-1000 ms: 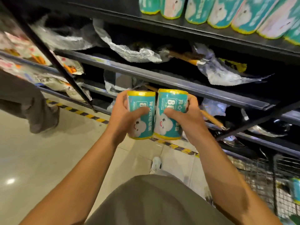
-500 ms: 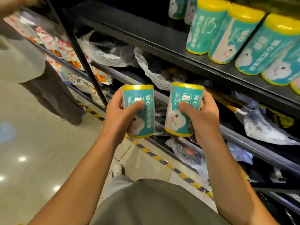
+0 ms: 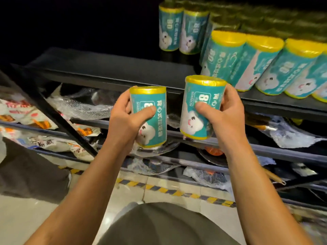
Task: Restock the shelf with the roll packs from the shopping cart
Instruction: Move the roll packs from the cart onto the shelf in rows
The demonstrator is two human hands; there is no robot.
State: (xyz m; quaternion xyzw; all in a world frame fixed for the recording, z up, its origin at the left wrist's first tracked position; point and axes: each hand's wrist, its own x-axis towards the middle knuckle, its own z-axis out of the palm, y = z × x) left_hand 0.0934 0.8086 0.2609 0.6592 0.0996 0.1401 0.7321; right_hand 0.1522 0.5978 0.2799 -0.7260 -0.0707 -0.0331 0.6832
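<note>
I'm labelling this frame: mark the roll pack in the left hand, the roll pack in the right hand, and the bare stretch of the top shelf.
Left-hand roll pack (image 3: 155,121), head view, on its teal label.
Right-hand roll pack (image 3: 192,119), head view, on its white cartoon face.
Top shelf (image 3: 113,68), head view, on its bare dark surface.

Glossy teal plastic film with yellow ends on the two roll packs (image 3: 152,119) (image 3: 201,106) just below the matt black metal shelf (image 3: 109,71). Crinkled clear plastic wrap (image 3: 83,106) under that shelf. Smooth, shiny floor tiles (image 3: 131,193) far beneath it.
</note>
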